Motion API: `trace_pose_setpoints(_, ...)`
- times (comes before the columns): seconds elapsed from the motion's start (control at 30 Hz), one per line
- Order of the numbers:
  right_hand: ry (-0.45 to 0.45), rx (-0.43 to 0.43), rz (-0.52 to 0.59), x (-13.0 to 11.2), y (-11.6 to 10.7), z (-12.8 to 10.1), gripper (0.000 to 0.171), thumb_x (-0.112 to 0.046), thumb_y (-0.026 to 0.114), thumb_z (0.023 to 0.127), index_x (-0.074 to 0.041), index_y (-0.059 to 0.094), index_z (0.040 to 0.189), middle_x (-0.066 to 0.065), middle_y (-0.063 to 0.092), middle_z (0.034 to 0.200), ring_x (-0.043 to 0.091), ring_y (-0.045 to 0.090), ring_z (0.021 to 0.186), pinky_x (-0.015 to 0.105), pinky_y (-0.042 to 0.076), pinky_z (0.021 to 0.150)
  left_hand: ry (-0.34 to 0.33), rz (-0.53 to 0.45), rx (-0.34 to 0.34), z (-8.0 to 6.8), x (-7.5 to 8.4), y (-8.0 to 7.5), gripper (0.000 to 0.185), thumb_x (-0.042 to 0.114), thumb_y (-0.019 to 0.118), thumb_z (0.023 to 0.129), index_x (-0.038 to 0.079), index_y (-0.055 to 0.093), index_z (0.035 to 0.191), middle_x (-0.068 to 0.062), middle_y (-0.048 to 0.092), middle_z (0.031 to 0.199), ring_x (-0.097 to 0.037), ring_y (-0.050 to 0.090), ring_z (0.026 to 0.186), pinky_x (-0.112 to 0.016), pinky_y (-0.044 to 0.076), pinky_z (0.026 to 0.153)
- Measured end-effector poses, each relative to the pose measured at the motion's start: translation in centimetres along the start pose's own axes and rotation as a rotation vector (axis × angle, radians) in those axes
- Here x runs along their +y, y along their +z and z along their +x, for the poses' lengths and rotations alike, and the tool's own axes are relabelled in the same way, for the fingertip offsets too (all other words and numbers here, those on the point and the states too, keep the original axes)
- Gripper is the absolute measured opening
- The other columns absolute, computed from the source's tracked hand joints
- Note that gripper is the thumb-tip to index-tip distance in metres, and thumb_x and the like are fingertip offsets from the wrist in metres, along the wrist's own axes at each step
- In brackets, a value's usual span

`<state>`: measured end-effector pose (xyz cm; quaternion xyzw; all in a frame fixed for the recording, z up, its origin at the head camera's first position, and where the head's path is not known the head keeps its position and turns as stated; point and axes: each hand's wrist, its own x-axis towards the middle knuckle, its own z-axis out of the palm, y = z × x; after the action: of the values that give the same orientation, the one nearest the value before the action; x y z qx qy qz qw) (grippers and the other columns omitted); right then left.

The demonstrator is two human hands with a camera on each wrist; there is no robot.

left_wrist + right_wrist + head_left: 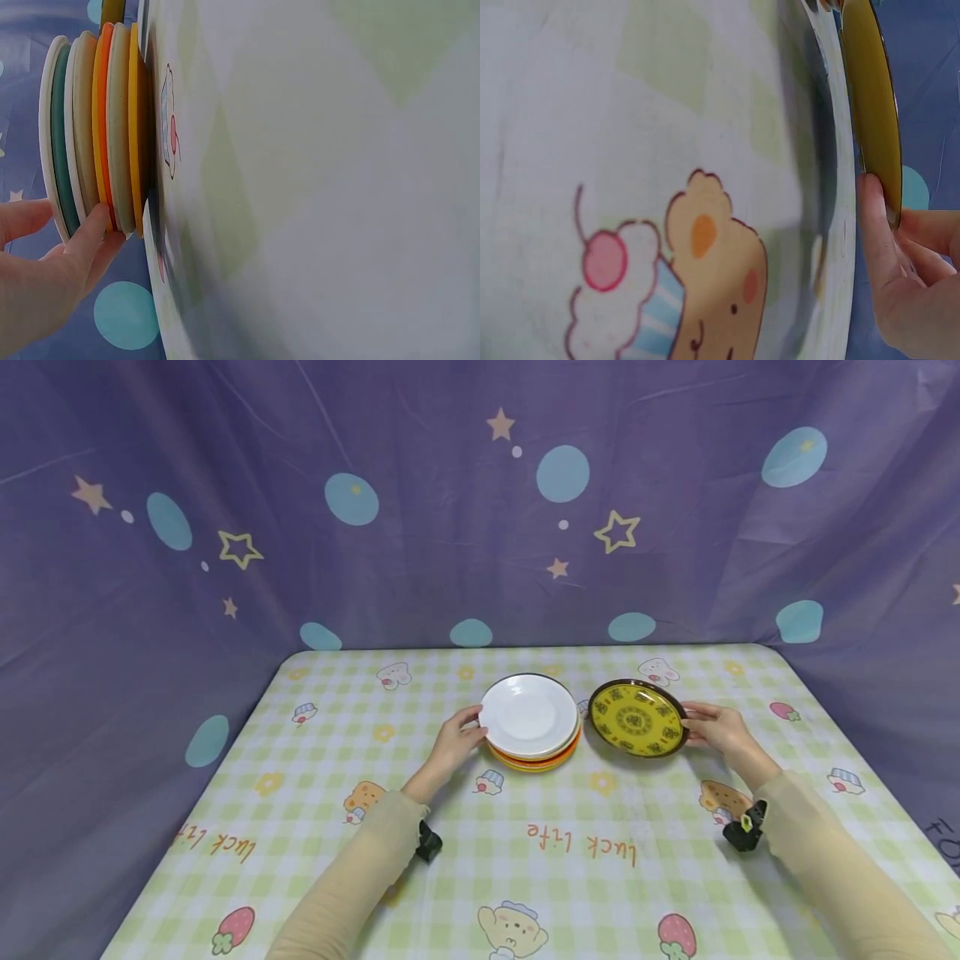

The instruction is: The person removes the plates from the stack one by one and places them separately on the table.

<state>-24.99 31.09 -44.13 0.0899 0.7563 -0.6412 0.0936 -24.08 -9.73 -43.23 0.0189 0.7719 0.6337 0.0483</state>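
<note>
The left hand (452,745) rests against the left edge of the stack of plates (534,752), which stands near the middle of the table (315,827). The top member of the stack is a white plate (528,715). In the left wrist view the plate edges read, from the top down, white, teal, cream, orange, cream and yellow, and the stack (94,127) sits flat on the checked cloth. The left-hand fingertips (94,225) bear on the lower rims, with another finger lying along the topmost white rim; the grip is a light curl round the edge of the stack, not a full enclosure. The right hand (718,727) is at the right rim of the yellow plate (637,718), which has a dark border and a dark printed pattern and lies just beside the stack on its right; whether the two touch cannot be determined. In the right wrist view the yellow plate (870,112) appears slightly raised at the hand side, and the right-hand fingers (876,225) pinch its rim, with a finger under the edge. Both forearms wear beige sleeves and carry small black wrist devices. A purple curtain (225,460) printed with stars and blue dots encloses the table on its far side and flanks.
</note>
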Motion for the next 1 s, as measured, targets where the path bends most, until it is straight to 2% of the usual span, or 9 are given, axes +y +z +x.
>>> trace_pose_setpoints(0.07,0.033,0.027,0.010,0.6,-0.2,0.6,0.049,-0.012,0.060,0.083,-0.005,0.045,0.129,-0.006,0.059,0.087,0.011,0.062,0.065,0.029,0.056,0.064,0.000,-0.004,-0.001,0.1,-0.1,0.0,0.046,-0.003,0.051,0.085,-0.004,0.040,0.129,-0.025,0.040,0.128,-0.034,0.052,0.107,-0.030,0.049,0.086)
trace_pose_setpoints(0.1,0.055,0.055,-0.014,0.6,0.0,0.5,0.053,-0.013,0.061,0.082,-0.004,0.042,0.131,-0.007,0.059,0.087,0.011,0.062,0.065,0.029,0.056,0.065,0.003,-0.005,-0.003,0.1,-0.2,0.0,0.046,-0.002,0.051,0.085,-0.004,0.039,0.129,-0.025,0.040,0.128,-0.034,0.052,0.107,-0.030,0.049,0.086)
trace_pose_setpoints(0.2,0.078,0.068,-0.033,0.6,0.1,0.5,0.054,-0.012,0.059,0.083,-0.004,0.039,0.133,-0.008,0.059,0.085,0.010,0.062,0.065,0.029,0.056,0.066,0.004,-0.013,-0.003,0.2,-0.3,0.0,0.046,-0.002,0.051,0.085,-0.004,0.039,0.129,-0.025,0.039,0.129,-0.034,0.051,0.107,-0.031,0.049,0.087)
trace_pose_setpoints(0.33,0.058,0.018,-0.083,-0.1,0.4,-0.6,0.054,-0.009,0.051,0.087,0.002,0.029,0.135,-0.012,0.055,0.083,0.007,0.060,0.066,0.028,0.055,0.069,0.001,-0.009,0.001,0.2,-0.3,0.1,0.046,-0.002,0.051,0.085,-0.004,0.040,0.129,-0.026,0.040,0.128,-0.034,0.052,0.106,-0.029,0.050,0.085)
trace_pose_setpoints(0.53,0.085,0.004,-0.061,-0.4,0.5,-1.0,0.054,-0.005,0.049,0.088,0.001,0.027,0.136,-0.013,0.055,0.080,0.008,0.059,0.062,0.028,0.056,0.067,-0.004,-0.002,0.010,0.1,-0.3,0.1,0.046,-0.002,0.052,0.084,-0.002,0.041,0.128,-0.024,0.042,0.127,-0.032,0.053,0.105,-0.026,0.050,0.083)
trace_pose_setpoints(1.0,0.104,0.004,-0.067,0.5,-0.1,-0.7,0.053,-0.006,0.049,0.089,0.000,0.027,0.137,-0.013,0.054,0.083,0.007,0.058,0.060,0.027,0.056,0.064,0.001,-0.016,0.012,0.2,-0.4,0.1,0.046,-0.003,0.052,0.084,-0.003,0.041,0.128,-0.025,0.042,0.127,-0.034,0.053,0.105,-0.029,0.050,0.085)
